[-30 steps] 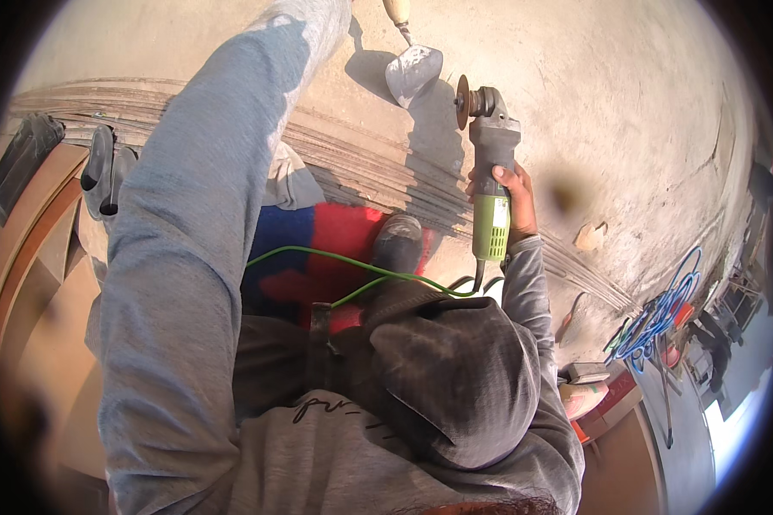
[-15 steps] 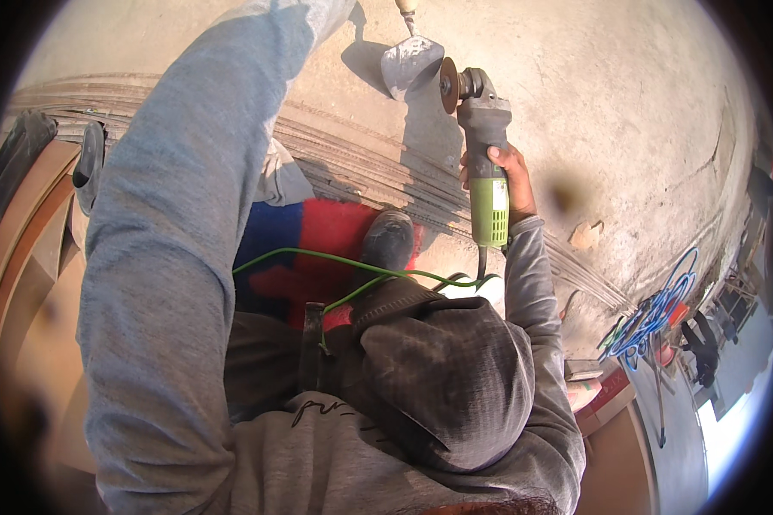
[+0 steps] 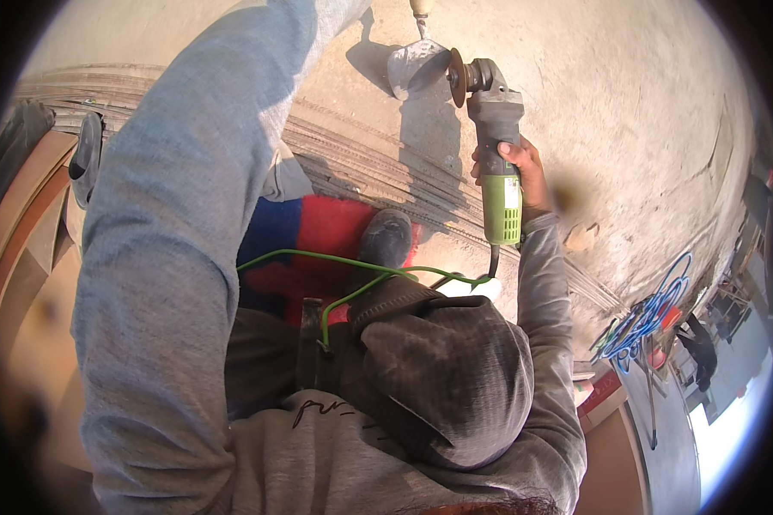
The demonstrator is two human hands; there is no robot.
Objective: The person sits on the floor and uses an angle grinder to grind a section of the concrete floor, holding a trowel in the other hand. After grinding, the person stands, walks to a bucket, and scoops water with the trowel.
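Observation:
My right hand (image 3: 528, 170) is wrapped round the body of a green and black angle grinder (image 3: 501, 206). Its thin brown disc (image 3: 458, 77) stands upright at the grinder's upper end. Beside the disc, at the top, is a trowel (image 3: 416, 64) with a grey, stained metal blade and a pale handle. Whether disc and blade touch, I cannot tell. My left arm (image 3: 159, 232), in a grey sleeve, reaches up past the top edge. The left hand lies outside the picture, so its hold is hidden.
A green cord (image 3: 352, 257) crosses above my dark-clothed legs. Long thin bars (image 3: 352, 142) lie along the ground beyond a red and blue cloth (image 3: 326, 227) and a dark shoe (image 3: 386, 239). Blue coiled cable (image 3: 653, 313) is at right, brown boards (image 3: 21, 206) at left.
My right hand and the grinder have shifted slightly right, the disc a little upward. The trowel has also moved slightly right. The grinder remains in my right hand.

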